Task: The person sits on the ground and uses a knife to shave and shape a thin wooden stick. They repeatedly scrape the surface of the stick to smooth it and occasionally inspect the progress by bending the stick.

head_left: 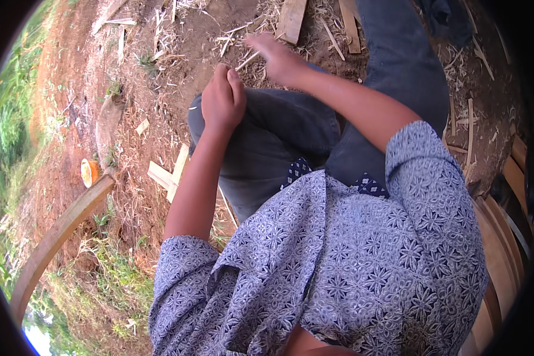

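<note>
While I sit on the bare reddish ground [65, 65], a curved wooden strip [59, 234] bends along my far left, with a small orange-rimmed round thing [89, 172] lying just above its upper end. Further in, pale flat wood offcuts [172, 172] lie crossed in the dry grass beside my left knee. My left hand [222, 101] rests on that knee, on the dark trousers [279, 142], its grip clenched into a fist with the thumb on top; I cannot tell for sure whether it pinches the near end of the thin pale sliver [247, 60], which starts right at its fingertips. The sliver runs up and to the right into my right hand [279, 59], whose grip is closed on its far end, fingers blurred. Beyond that hand a short plank [292, 19] and scattered shavings lie on the soil. On my far right, curved wooden strips [504, 237] stack beside my patterned blue shirt [362, 261].
</note>
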`<state>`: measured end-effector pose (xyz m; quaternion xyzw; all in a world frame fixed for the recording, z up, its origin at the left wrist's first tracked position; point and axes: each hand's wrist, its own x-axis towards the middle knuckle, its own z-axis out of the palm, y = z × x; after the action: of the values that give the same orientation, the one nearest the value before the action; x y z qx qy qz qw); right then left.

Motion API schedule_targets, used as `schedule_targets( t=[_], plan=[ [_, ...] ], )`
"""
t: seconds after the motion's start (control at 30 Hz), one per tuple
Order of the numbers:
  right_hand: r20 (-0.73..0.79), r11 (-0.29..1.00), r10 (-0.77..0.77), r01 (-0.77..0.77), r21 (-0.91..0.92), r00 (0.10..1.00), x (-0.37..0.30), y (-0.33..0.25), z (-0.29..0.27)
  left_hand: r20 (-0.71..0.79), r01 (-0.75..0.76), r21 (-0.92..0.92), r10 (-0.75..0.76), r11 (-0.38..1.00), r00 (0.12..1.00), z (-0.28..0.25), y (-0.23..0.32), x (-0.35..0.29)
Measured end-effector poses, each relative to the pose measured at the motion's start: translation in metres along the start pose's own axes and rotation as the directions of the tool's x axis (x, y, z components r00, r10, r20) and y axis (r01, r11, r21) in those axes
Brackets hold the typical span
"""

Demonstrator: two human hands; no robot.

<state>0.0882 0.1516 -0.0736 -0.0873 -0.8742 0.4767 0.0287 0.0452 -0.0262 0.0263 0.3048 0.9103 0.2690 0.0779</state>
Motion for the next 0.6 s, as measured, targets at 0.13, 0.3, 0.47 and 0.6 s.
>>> schedule_targets(
  t=[0.13, 0.3, 0.47, 0.6],
  plan=[
    [-0.019, 0.996, -0.083, 0.084, 0.017, 0.996, -0.017, -0.044, 0.017, -0.027, -0.017, 0.017, 0.018, 1.0, 0.999, 0.004, -0.006, -0.003],
    [-0.069, 0.989, 0.112, -0.118, -0.091, 0.991, 0.015, 0.027, 0.012, 0.012, 0.012, -0.001, -0.012, 1.0, 1.0, 0.001, 0.006, 0.004],
    [0.006, 0.912, -0.366, 0.357, 0.204, 0.931, -0.016, -0.041, 0.008, 0.001, 0.044, 0.029, -0.044, 0.999, 0.999, 0.004, -0.005, -0.006],
    [0.184, 0.99, 0.135, -0.125, -0.067, 0.974, 0.017, -0.017, -0.003, -0.028, 0.009, 0.034, -0.008, 0.999, 1.0, 0.004, -0.008, -0.003]
  ],
)
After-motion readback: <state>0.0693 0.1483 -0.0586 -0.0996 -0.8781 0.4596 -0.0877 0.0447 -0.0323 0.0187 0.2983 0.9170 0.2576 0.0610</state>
